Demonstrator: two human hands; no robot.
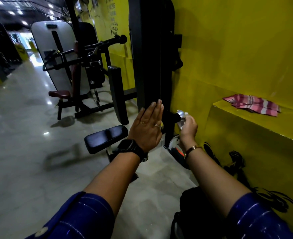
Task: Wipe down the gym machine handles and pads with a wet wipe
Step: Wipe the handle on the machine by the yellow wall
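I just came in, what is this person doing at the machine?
A person is cleaning a gym machine. The right hand holds a white wet wipe against the silver end of a short black handle. The left hand rests flat, fingers straight, on the machine's black upright. A black pad sits lower left, not being touched. A pink striped cloth lies on the yellow ledge.

A yellow ledge [245, 123] carries a pink striped cloth [252, 104] — the black gym machine [149, 66] stands on the glossy floor [21, 138].
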